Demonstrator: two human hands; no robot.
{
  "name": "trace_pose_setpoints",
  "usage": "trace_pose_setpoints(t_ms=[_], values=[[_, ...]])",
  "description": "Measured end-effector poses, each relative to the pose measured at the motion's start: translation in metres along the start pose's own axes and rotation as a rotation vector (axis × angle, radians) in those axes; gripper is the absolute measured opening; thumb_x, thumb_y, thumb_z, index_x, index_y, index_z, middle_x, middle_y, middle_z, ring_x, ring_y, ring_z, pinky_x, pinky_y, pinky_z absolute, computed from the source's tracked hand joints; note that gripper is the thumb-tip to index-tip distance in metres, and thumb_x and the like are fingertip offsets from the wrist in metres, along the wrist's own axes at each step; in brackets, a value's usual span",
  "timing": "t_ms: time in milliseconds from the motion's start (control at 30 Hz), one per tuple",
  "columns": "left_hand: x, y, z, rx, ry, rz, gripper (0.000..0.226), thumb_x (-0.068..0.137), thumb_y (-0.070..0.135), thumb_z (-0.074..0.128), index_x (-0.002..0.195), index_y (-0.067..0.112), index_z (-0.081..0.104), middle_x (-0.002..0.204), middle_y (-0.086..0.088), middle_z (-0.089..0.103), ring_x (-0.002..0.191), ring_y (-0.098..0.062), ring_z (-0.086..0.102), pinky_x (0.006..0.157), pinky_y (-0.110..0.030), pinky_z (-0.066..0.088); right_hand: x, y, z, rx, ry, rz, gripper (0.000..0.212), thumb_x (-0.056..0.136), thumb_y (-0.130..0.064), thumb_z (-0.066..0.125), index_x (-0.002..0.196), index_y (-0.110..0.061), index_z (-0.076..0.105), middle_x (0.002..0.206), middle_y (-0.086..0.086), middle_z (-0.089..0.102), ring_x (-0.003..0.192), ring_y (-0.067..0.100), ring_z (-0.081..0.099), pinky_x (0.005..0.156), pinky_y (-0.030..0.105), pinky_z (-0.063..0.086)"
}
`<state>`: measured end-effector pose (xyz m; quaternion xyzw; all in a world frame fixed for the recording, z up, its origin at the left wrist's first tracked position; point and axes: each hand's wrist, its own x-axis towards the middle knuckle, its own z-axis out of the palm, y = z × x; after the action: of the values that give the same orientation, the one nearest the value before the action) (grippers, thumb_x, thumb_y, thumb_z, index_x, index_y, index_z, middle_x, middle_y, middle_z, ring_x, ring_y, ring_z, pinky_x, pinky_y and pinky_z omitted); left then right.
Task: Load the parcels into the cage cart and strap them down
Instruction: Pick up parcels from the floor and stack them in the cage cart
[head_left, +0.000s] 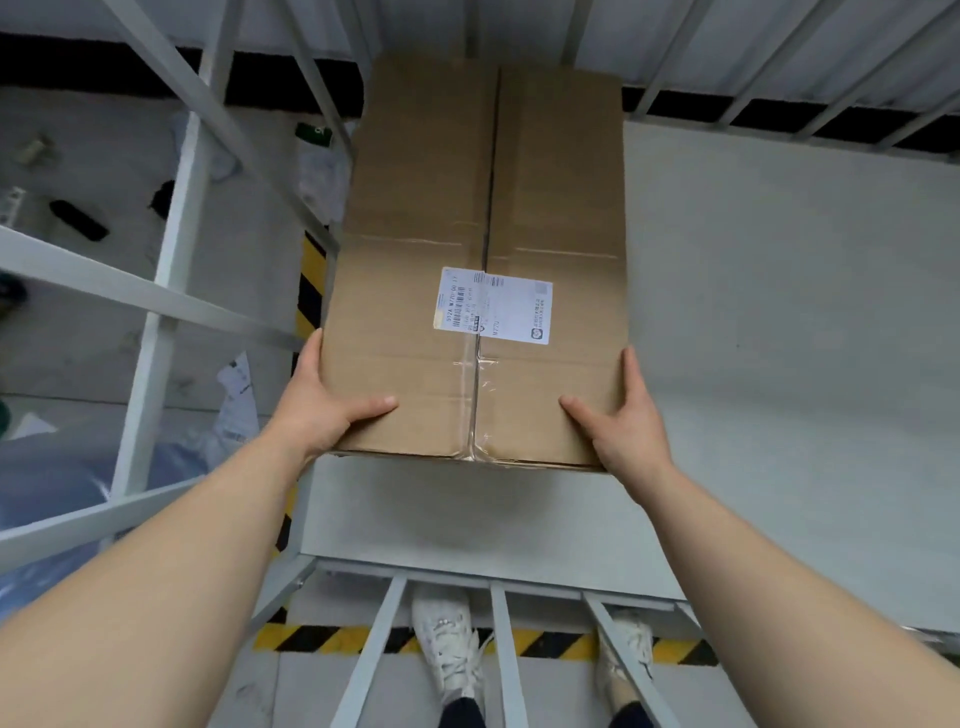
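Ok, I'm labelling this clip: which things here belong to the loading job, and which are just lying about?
Job: cardboard box, gripped by the left hand and right hand; cage cart.
Lying about: black object and green-topped item on the floor outside the cart; striped hazard tape.

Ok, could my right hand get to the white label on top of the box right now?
Probably yes: the label lies uncovered on top of the box, just ahead of the right hand, with nothing between. But that hand holds the box's near corner, so it must let go first.
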<state>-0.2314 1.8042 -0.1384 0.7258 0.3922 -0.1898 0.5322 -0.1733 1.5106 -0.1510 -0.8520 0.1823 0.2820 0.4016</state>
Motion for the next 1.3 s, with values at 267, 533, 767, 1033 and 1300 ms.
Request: trace_pose_setpoints(t_ms=[267,533,767,1033,1300], values=[[0.028,-0.041,0.01,0.075,0.043,0.007,0.11,0.065,0.012,0.088,0.15,0.025,0.02,0.136,0.007,0.048,0.12,-0.016,0.049,0.104,-0.03,0.037,0.014,0.017,0.031,-0.18,-0.07,0.06,0.099,0.083,-0.041,0.069,0.151,-0.041,-0.003,0.141,0.003,0.047,0.122,0.027,0.05,0.098,0.041,0.045],[0.037,-0.065,0.021,0.318,0.054,-0.077,0.12,0.07,0.022,0.085,0.153,0.033,-0.001,0.155,-0.006,0.025,0.135,-0.029,0.037,0.112,-0.047,0.033,0.025,0.025,0.037,-0.369,-0.144,0.087,0.099,0.086,-0.035,0.066,0.151,-0.037,-0.008,0.13,0.009,0.05,0.111,0.031,0.054,0.086,0.042,0.051],[0.033,-0.068,0.026,0.401,0.062,-0.086,0.12,0.074,0.021,0.083,0.153,0.033,-0.007,0.156,-0.009,0.02,0.134,-0.032,0.038,0.11,-0.046,0.033,0.026,0.031,0.038,-0.42,-0.133,0.069,0.101,0.085,-0.035,0.067,0.15,-0.038,-0.009,0.124,0.009,0.053,0.107,0.03,0.055,0.086,0.039,0.049],[0.021,-0.08,0.028,0.385,0.076,-0.121,0.119,0.075,0.023,0.082,0.153,0.03,-0.008,0.155,-0.011,0.019,0.136,-0.032,0.035,0.113,-0.042,0.029,0.026,0.035,0.042,-0.488,-0.128,0.037,0.099,0.085,-0.036,0.068,0.15,-0.04,-0.007,0.121,0.009,0.052,0.102,0.028,0.056,0.076,0.033,0.043],[0.025,-0.073,0.015,0.436,0.084,-0.162,0.117,0.079,0.023,0.079,0.153,0.028,-0.011,0.155,-0.013,0.019,0.137,-0.032,0.034,0.113,-0.041,0.027,0.019,0.031,0.054,-0.503,-0.149,0.041,0.1,0.085,-0.034,0.068,0.151,-0.038,-0.008,0.119,0.009,0.054,0.097,0.026,0.055,0.072,0.031,0.039]])
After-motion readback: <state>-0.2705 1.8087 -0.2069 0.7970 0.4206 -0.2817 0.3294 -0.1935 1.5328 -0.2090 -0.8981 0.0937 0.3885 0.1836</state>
